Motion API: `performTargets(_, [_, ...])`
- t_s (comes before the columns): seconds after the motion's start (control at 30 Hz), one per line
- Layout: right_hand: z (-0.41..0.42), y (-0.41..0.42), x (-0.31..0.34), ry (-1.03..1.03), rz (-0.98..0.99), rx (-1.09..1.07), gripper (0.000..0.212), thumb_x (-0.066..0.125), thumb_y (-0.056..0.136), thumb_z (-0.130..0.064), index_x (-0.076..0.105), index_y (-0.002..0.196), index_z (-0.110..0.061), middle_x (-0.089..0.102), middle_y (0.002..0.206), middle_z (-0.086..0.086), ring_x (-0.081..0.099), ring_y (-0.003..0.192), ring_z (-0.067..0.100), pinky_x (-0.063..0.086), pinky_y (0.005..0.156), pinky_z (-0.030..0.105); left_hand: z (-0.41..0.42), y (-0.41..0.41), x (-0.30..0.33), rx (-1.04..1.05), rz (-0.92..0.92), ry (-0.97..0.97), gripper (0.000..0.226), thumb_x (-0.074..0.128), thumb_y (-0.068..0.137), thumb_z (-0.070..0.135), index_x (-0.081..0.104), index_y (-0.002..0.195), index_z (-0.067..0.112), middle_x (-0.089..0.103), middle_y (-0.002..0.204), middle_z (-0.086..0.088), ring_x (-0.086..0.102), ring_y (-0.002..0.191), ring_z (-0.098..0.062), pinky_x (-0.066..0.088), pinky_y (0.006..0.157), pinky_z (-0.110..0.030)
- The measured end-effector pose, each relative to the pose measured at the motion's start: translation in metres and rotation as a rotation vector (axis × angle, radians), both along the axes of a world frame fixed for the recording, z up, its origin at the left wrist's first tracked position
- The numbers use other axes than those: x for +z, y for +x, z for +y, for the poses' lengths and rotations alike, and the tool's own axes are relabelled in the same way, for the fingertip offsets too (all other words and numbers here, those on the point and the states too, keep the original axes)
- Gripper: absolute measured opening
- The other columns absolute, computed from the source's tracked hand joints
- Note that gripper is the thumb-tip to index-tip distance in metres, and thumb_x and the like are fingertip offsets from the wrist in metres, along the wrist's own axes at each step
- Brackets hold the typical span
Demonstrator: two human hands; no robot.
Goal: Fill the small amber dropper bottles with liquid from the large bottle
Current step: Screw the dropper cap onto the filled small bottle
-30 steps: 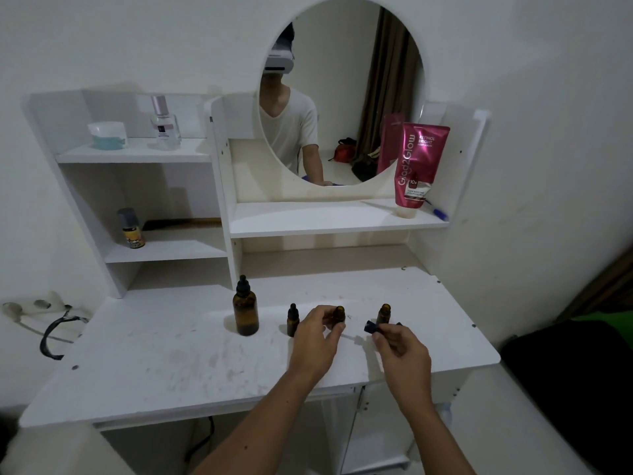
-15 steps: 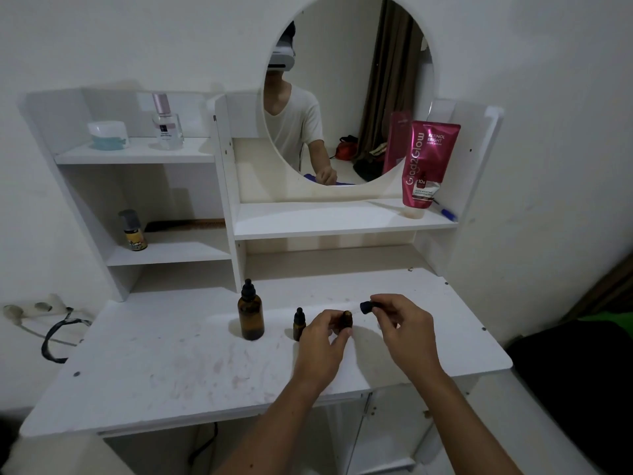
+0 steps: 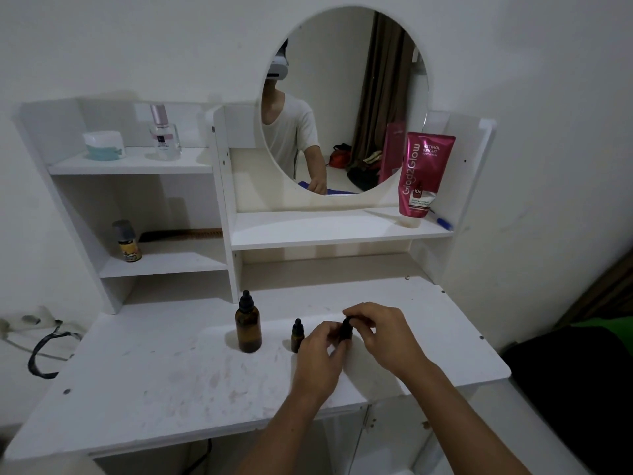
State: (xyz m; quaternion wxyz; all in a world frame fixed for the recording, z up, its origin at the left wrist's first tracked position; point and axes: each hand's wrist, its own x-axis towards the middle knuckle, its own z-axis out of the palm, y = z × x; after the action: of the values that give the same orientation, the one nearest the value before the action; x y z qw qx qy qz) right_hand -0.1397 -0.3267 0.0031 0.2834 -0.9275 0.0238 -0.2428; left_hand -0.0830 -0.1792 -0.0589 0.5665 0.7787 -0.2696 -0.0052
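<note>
The large amber bottle (image 3: 248, 325) with a black dropper cap stands upright on the white table (image 3: 171, 382). To its right stands a small amber dropper bottle (image 3: 296, 335), capped. My left hand (image 3: 320, 353) grips a second small amber bottle (image 3: 345, 332) on the table. My right hand (image 3: 380, 334) pinches the black dropper cap on top of that bottle. A third small bottle seen earlier is hidden behind my right hand.
The shelf unit behind holds a pink tube (image 3: 423, 173), a perfume bottle (image 3: 163, 135), a teal jar (image 3: 102, 145) and a small yellow-labelled bottle (image 3: 128, 243). A round mirror (image 3: 342, 97) hangs above. A black cable (image 3: 44, 351) lies at the left.
My right hand carried the black dropper cap from beside the right bottle over to the bottle in my left hand and set it on top. The camera moved closer.
</note>
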Motion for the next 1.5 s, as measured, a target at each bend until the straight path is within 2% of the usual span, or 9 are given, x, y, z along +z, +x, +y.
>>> performTargets(0.17, [0.001, 0.002, 0.006, -0.026, 0.044, -0.094, 0.019, 0.075, 0.091, -0.041, 0.075, 0.104, -0.028, 0.069, 0.08, -0.015, 0.065, 0.074, 0.002, 0.056, 0.074, 0.022, 0.0, 0.001, -0.001, -0.012, 0.019, 0.003, 0.021, 0.069, 0.098, 0.015, 0.069, 0.116, 0.026, 0.072, 0.108, 0.019, 0.066, 0.105, 0.0, 0.053, 0.092, -0.017])
performTargets(0.33, [0.006, 0.0, 0.002, 0.057, -0.003, -0.001, 0.016, 0.072, 0.095, -0.014, 0.077, 0.109, -0.021, 0.075, 0.099, -0.013, 0.07, 0.091, -0.001, 0.059, 0.084, 0.022, 0.0, 0.0, 0.001, -0.013, 0.008, -0.012, 0.019, 0.068, 0.099, 0.016, 0.07, 0.117, 0.023, 0.072, 0.109, 0.019, 0.065, 0.107, 0.003, 0.051, 0.094, -0.014])
performTargets(0.5, [0.009, 0.004, 0.003, 0.039, 0.005, -0.157, 0.017, 0.077, 0.089, -0.04, 0.071, 0.095, -0.025, 0.068, 0.08, -0.015, 0.065, 0.074, 0.003, 0.055, 0.07, 0.019, 0.001, 0.001, 0.002, -0.006, 0.021, -0.013, 0.02, 0.068, 0.098, 0.011, 0.07, 0.115, 0.022, 0.072, 0.105, 0.018, 0.066, 0.103, 0.002, 0.054, 0.092, -0.018])
performTargets(0.67, [0.011, -0.001, -0.008, 0.124, -0.016, -0.036, 0.021, 0.069, 0.095, -0.01, 0.076, 0.112, -0.02, 0.074, 0.105, -0.015, 0.07, 0.095, -0.001, 0.06, 0.084, 0.023, -0.001, 0.0, 0.001, 0.0, 0.002, 0.002, 0.017, 0.066, 0.099, 0.014, 0.069, 0.114, 0.022, 0.071, 0.109, 0.018, 0.065, 0.106, 0.004, 0.052, 0.097, -0.017])
performTargets(0.83, [0.012, 0.004, -0.009, 0.112, -0.012, -0.148, 0.02, 0.079, 0.09, -0.029, 0.074, 0.109, -0.024, 0.07, 0.091, -0.014, 0.068, 0.081, 0.004, 0.057, 0.077, 0.021, 0.0, 0.001, 0.002, -0.002, 0.02, -0.019, 0.019, 0.067, 0.097, 0.009, 0.068, 0.112, 0.02, 0.072, 0.106, 0.016, 0.066, 0.102, 0.002, 0.054, 0.092, -0.02])
performTargets(1.0, [0.014, 0.0, -0.016, 0.182, -0.04, -0.065, 0.027, 0.067, 0.097, -0.005, 0.076, 0.119, -0.019, 0.075, 0.11, -0.012, 0.07, 0.102, 0.0, 0.057, 0.09, 0.019, -0.002, 0.001, 0.001, -0.012, 0.011, -0.001, 0.014, 0.064, 0.1, 0.017, 0.067, 0.111, 0.024, 0.07, 0.106, 0.016, 0.064, 0.104, 0.001, 0.053, 0.096, -0.022])
performTargets(1.2, [0.016, 0.005, -0.015, 0.197, -0.071, -0.169, 0.018, 0.078, 0.091, -0.019, 0.076, 0.109, -0.024, 0.074, 0.094, -0.013, 0.071, 0.085, 0.002, 0.057, 0.078, 0.014, -0.001, 0.002, 0.002, -0.004, 0.025, -0.018, 0.019, 0.063, 0.099, 0.009, 0.066, 0.113, 0.021, 0.071, 0.108, 0.013, 0.065, 0.104, 0.001, 0.054, 0.093, -0.02])
performTargets(1.33, [0.005, 0.001, -0.012, 0.184, -0.023, -0.013, 0.032, 0.07, 0.095, -0.004, 0.075, 0.122, -0.02, 0.073, 0.112, -0.013, 0.07, 0.099, 0.0, 0.055, 0.087, 0.012, -0.001, 0.002, 0.001, -0.002, 0.023, -0.006, 0.015, 0.064, 0.101, 0.018, 0.066, 0.115, 0.023, 0.07, 0.11, 0.015, 0.063, 0.105, 0.001, 0.052, 0.093, -0.016])
performTargets(1.5, [-0.001, 0.003, -0.011, 0.218, 0.05, -0.013, 0.028, 0.075, 0.092, -0.005, 0.079, 0.113, -0.023, 0.077, 0.104, -0.018, 0.072, 0.097, -0.003, 0.054, 0.089, 0.012, -0.003, 0.002, 0.0, 0.005, 0.041, 0.004, 0.014, 0.065, 0.101, 0.022, 0.065, 0.114, 0.022, 0.069, 0.107, 0.015, 0.063, 0.103, 0.002, 0.051, 0.09, -0.015])
